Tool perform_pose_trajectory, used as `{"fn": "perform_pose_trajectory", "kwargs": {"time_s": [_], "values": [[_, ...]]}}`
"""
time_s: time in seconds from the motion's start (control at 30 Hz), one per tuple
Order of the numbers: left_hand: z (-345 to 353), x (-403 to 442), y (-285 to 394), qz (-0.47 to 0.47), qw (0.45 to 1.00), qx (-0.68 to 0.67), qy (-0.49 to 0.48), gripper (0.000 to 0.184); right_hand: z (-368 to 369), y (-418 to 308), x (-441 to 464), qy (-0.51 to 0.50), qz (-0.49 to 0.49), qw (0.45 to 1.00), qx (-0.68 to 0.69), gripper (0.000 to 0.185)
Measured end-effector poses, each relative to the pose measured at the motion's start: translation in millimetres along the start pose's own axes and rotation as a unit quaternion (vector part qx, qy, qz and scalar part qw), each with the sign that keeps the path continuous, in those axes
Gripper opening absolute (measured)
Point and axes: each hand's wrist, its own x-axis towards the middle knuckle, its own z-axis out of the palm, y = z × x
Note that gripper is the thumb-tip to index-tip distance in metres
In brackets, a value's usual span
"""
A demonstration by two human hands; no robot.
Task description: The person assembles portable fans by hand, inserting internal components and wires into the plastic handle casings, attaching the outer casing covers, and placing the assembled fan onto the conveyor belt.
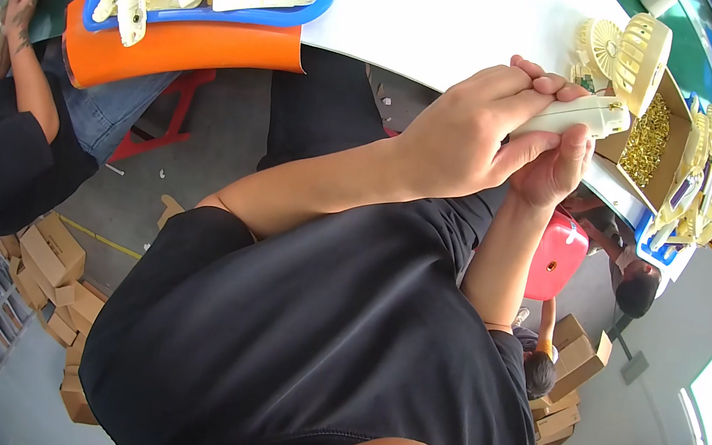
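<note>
Both my hands hold a cream handheld fan by its handle (565, 116) over the front edge of the white table. My left hand (467, 129) wraps the handle's near end, fingers over the top. My right hand (553, 169) is closed against its underside, the thumb raised beside it. A round slatted fan head (642, 63) stands at the handle's far end; whether the two are joined I cannot tell. Just behind it is another round fan grille (601, 44), with a small green part below. My fingers hide much of the handle.
At upper left, a blue tray (321, 10) of cream shells overlaps an orange sheet (188, 55). A cardboard box (611, 146) of small gold-coloured parts (649, 142) stands right, beside more fan parts (698, 182). A red stool (556, 257) is below. Co-workers sit left and right.
</note>
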Motion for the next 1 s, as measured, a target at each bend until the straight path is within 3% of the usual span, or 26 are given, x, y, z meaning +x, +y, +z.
{"fn": "perform_pose_trajectory", "kwargs": {"time_s": [0.27,0.33,0.53,0.63,0.73,0.87,1.0], "values": [[4,-1,-4,0.035,0.999,-0.001,0.018,0.037,2,14,0,0.033,-0.038,0.997,0.065,0.037],[3,2,-6,0.035,0.999,-0.018,0.020,0.037,3,9,3,0.017,-0.026,0.999,0.020,0.039],[-10,8,-17,-0.029,0.991,-0.117,-0.065,0.035,6,-14,14,-0.034,-0.013,0.994,-0.107,0.044],[-20,14,-13,-0.147,0.955,-0.209,-0.149,0.040,11,-20,9,0.036,0.054,0.990,-0.122,0.038],[-15,13,-26,-0.158,0.934,-0.264,-0.182,0.042,20,-22,10,0.042,0.057,0.979,-0.189,0.034],[-14,13,-25,-0.249,0.884,-0.350,-0.185,0.037,23,-25,7,0.045,0.038,0.977,-0.205,0.035],[-6,10,-20,-0.230,0.895,-0.347,-0.162,0.037,26,-33,3,0.054,0.052,0.982,-0.176,0.038]]}}
